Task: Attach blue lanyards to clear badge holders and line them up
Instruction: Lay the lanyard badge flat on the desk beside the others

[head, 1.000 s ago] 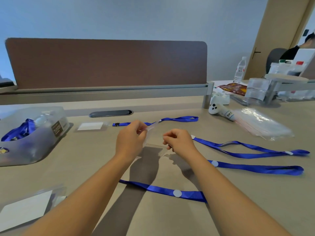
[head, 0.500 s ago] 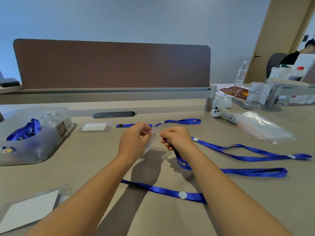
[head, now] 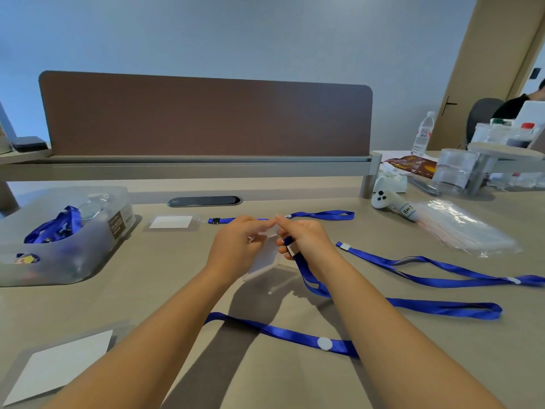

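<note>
My left hand grips a clear badge holder held tilted above the desk centre. My right hand pinches the clip end of a blue lanyard against the holder's top edge; its strap trails right across the desk. A second blue lanyard lies to the right. A third runs under my forearms. At the back, a badge holder with a white card lies next to a fourth lanyard.
A translucent bin with more blue lanyards sits at the left. Another card holder lies near left. A bag of clear holders and a white controller lie at the right. A brown divider backs the desk.
My hands have come together and lifted slightly. The right hand has pulled the lanyard's clip end up to the holder, dragging the strap leftward.
</note>
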Tool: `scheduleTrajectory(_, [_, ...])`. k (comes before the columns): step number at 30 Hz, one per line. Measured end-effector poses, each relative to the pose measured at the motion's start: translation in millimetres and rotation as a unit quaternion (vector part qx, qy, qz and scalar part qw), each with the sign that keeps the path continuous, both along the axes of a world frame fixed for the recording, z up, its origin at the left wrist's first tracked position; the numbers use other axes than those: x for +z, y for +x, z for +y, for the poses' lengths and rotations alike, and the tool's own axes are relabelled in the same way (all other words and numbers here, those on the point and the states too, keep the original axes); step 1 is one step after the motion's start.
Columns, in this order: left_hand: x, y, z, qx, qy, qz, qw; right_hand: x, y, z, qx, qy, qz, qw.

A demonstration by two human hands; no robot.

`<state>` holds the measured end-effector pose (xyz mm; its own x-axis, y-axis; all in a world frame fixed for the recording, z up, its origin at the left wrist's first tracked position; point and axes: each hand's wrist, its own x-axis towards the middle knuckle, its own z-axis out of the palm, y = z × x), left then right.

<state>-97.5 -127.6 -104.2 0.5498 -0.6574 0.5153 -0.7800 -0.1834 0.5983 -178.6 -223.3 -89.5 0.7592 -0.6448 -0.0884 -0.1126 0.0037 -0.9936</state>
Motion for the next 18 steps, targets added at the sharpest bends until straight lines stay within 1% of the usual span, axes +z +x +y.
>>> scheduleTrajectory(3, [1, 2, 2, -0.008, 0.005, 0.025, 1.0, -2, 2, 0, -0.002, -0.003, 0.009, 1.0])
scheduleTrajectory(6, [3, 2, 4, -0.021, -0.019, 0.085, 0.996, -3, 0, 1, 0.039, -0.016, -0.013, 0.999])
scheduleTrajectory(8, [5, 2, 3, -0.017, -0.026, 0.102, 0.994, -3, -2, 3, 0.056, -0.036, -0.013, 0.998])
scheduleTrajectory(13, [4, 2, -2, 0.035, -0.018, 0.101, 0.994, -4, -2, 6, 0.068, -0.069, -0.002, 0.995])
scheduleTrajectory(18, [5, 4, -1, 0.043, 0.031, 0.089, 0.995, -8, 3, 11, 0.06, -0.084, 0.001, 0.995])
